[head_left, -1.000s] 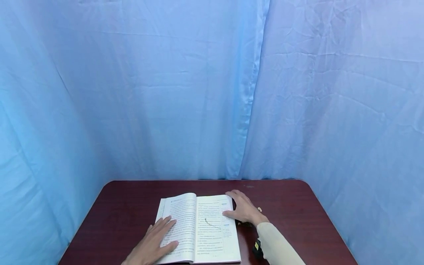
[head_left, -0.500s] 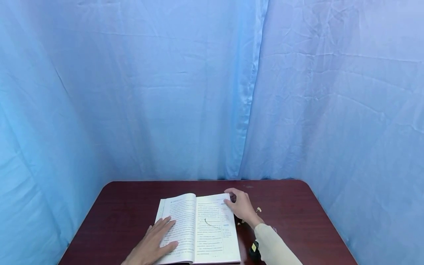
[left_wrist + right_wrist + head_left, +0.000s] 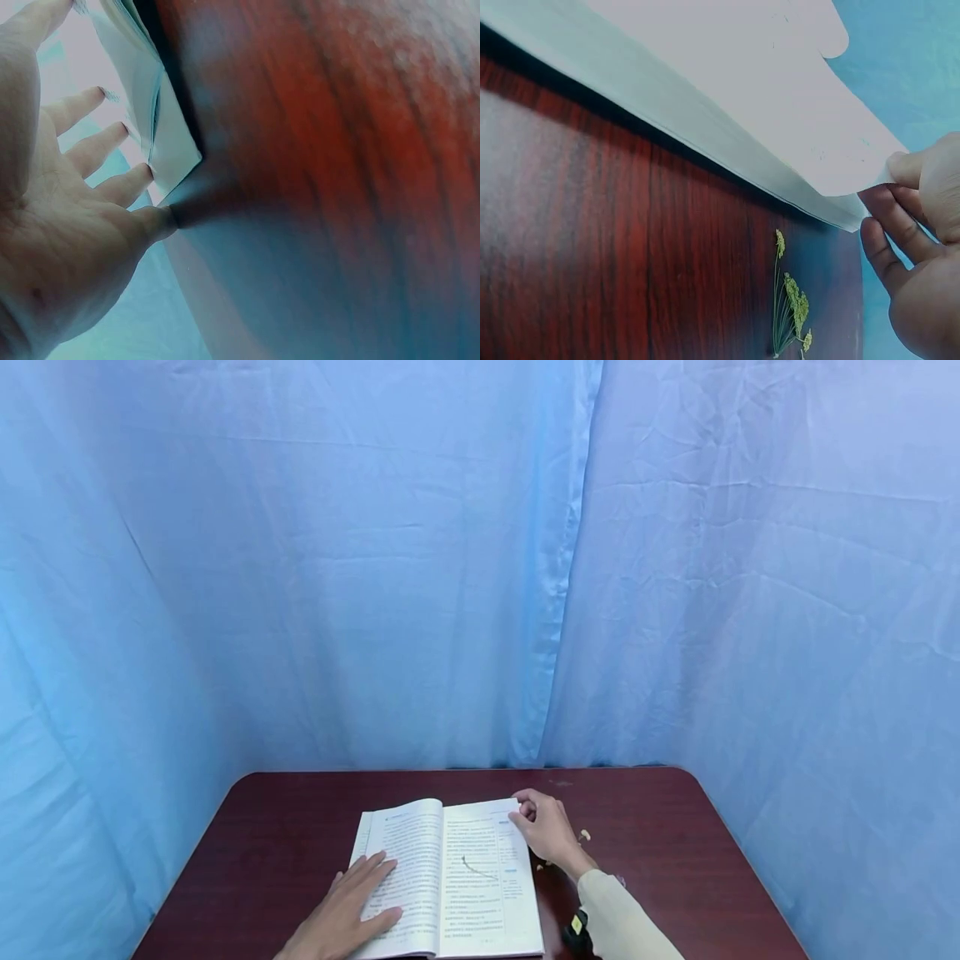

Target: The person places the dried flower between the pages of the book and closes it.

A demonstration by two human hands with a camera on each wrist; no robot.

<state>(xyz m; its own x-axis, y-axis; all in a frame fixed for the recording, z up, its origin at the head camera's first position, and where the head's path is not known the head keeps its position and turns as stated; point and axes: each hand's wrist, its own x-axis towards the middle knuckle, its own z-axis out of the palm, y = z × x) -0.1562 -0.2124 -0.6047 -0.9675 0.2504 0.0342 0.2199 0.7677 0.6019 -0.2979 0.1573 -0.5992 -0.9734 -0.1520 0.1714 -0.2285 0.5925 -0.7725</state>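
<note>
An open book (image 3: 487, 906) with printed pages lies on the dark red table. My left hand (image 3: 352, 902) rests flat on its left page, fingers spread; in the left wrist view the fingertips reach over the paper near the book's corner. At the far right corner, my right hand (image 3: 547, 827) pinches a page (image 3: 840, 150) between thumb and fingers. That corner is lifted off the page block in the right wrist view. A thin dried stem (image 3: 480, 870) lies across the right page.
A sprig with yellowish flower heads (image 3: 796, 304) lies on the table (image 3: 675, 860) to the right of the book. A black object with a yellow label (image 3: 576, 927) sits beside the right sleeve (image 3: 626, 918). Blue curtains (image 3: 337, 568) hang around the table.
My right hand has gone from lying spread over the right edge to pinching the page's far corner, its fingers curling in. The left hand has stayed in place.
</note>
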